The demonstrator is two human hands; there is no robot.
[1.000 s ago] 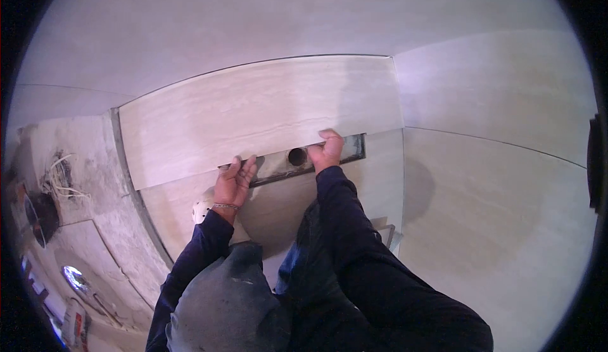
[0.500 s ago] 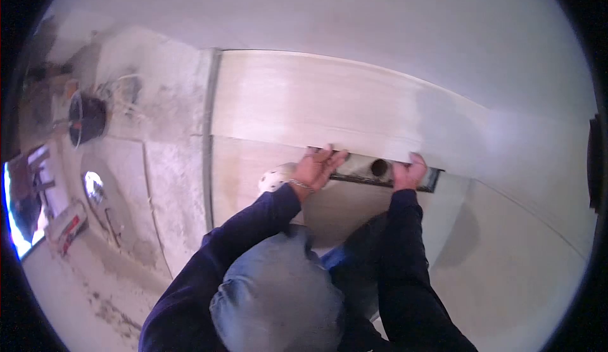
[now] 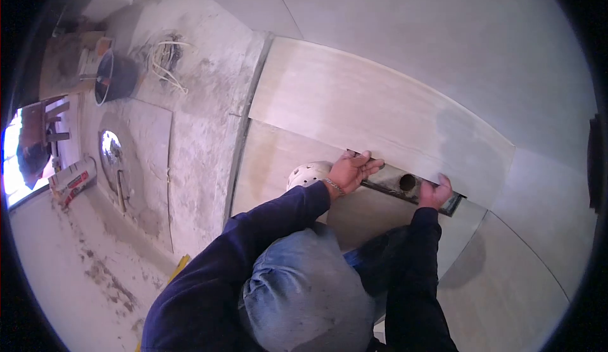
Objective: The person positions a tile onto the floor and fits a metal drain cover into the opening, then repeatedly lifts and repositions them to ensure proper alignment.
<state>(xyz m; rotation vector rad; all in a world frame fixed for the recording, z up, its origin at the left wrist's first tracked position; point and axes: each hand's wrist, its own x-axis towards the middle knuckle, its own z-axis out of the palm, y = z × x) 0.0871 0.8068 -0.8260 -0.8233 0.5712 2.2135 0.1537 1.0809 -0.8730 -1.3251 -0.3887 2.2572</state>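
A long pale floor tile (image 3: 380, 108) lies across the floor, its near edge bordering a narrow rectangular slot. Inside that slot (image 3: 387, 190) shows a round drain hole (image 3: 407, 183). My left hand (image 3: 352, 171) rests at the slot's left end, its fingers stretched out along the tile edge. At the other end, my right hand (image 3: 436, 193) grips the tile edge, thumb on top and the other fingers down in the slot, mostly hidden. A white perforated clog (image 3: 309, 173) on my foot stands just left of my left forearm.
A dark bucket (image 3: 117, 76) stands on the rough floor at far left, near loose cables (image 3: 166, 67). A printed bag (image 3: 73, 181) sits below it. A metal strip (image 3: 247, 124) runs along the tiles' left edge. My jeans-covered knee (image 3: 304, 288) fills the lower middle.
My head view has turned, so the floor and tiles appear tilted and shifted right. Both hands stay at the slot, and the tile shows no clear movement.
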